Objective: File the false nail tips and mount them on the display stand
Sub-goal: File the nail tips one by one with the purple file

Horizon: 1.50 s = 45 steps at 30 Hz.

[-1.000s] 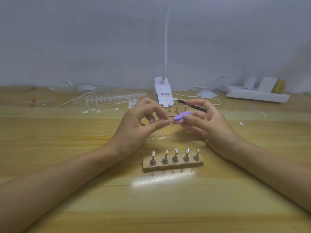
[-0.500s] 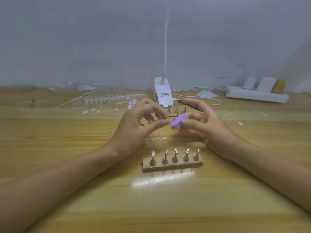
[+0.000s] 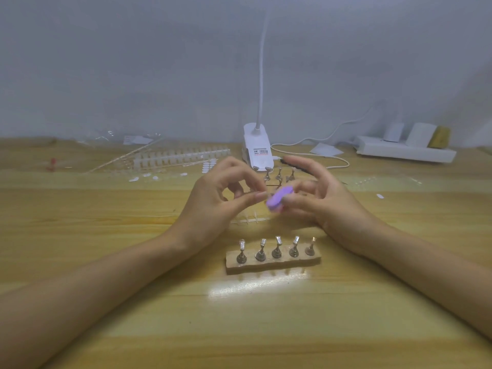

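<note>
My right hand [image 3: 319, 198] grips a small purple nail file [image 3: 278, 198], blurred by motion, held against my left fingertips. My left hand [image 3: 221, 198] pinches something tiny between thumb and forefinger at the file; the nail tip itself is too small to make out. In front of both hands a wooden display stand [image 3: 273, 263] carries several metal holders with clear tips on them. A second group of metal holders [image 3: 279, 174] stands behind my hands. A clear strip of nail tips [image 3: 247, 221] lies on the table under my left hand.
A white clip lamp [image 3: 258, 147] with its cable sits at the back centre. Clear racks of nail tips [image 3: 181, 157] and loose tips lie at back left. A white power strip [image 3: 404, 151] with plugs is at back right. A dark tool [image 3: 292, 165] lies behind my right hand.
The purple file has tilted and slid down and left against my left fingertips. My right fingers have opened out somewhat. My left hand has hardly moved.
</note>
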Available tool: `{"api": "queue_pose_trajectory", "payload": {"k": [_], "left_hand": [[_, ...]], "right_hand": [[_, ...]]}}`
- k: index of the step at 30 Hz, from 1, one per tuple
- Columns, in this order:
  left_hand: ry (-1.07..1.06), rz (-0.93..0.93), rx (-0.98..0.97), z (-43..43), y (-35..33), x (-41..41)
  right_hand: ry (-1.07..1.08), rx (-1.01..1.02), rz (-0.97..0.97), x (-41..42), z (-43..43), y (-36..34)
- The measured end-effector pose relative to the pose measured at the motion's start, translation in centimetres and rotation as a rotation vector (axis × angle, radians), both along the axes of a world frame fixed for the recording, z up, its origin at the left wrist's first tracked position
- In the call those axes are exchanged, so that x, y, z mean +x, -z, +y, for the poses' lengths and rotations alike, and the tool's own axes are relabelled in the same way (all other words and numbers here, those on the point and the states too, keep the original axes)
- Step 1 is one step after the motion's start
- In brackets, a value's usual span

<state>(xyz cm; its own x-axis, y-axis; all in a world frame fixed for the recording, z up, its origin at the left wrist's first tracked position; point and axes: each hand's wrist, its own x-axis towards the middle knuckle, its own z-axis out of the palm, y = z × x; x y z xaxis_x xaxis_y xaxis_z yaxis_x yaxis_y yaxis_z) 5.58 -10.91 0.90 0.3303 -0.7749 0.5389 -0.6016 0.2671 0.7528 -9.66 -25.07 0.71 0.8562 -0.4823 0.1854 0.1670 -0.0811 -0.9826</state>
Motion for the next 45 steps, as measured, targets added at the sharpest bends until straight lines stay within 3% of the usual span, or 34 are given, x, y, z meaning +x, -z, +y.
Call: {"api": "queue_pose_trajectory", "payload": {"k": [2,7,10,14,17,21,25,29,33,37,41,45], "left_hand": [[-0.002,-0.021,0.002,-0.02,-0.07,0.04],[0.016,-0.020,0.017,0.02,-0.16,-0.16],[0.002,-0.038,0.006,0.07,-0.14,-0.16],[0.033,-0.039,0.021,0.05,-0.21,-0.37],[0.011,-0.056,0.010,0.01,-0.19,-0.15],[0.052,-0.043,0.035,0.05,-0.18,-0.25],[0.031,-0.079,0.011,0.10,-0.16,-0.25],[0.048,-0.088,0.009,0.00,-0.23,-0.47],[0.040,-0.109,0.001,0.04,-0.21,-0.33],[0.063,-0.084,0.038,-0.05,-0.11,-0.31],[0.030,-0.097,0.010,-0.04,-0.09,-0.19],[0.052,-0.106,0.033,-0.07,-0.05,-0.32]], "right_hand": [[-0.093,-0.068,0.040,0.00,0.38,0.06],[0.064,0.046,-0.053,0.08,-0.15,0.15],[-0.083,-0.036,0.015,0.05,0.23,0.15],[0.041,0.041,-0.043,0.06,-0.32,0.18],[-0.100,-0.029,0.025,0.02,0.15,0.09],[0.044,0.057,-0.051,0.16,-0.28,0.25],[-0.089,-0.042,0.043,0.06,0.20,0.09],[0.044,0.061,-0.042,0.12,-0.25,0.20],[-0.078,-0.042,0.037,0.13,0.31,0.09],[0.051,0.068,-0.045,0.16,-0.28,0.24],[-0.067,-0.041,0.035,0.15,0.44,0.01],[0.054,0.072,-0.059,0.09,-0.08,0.08]]}}
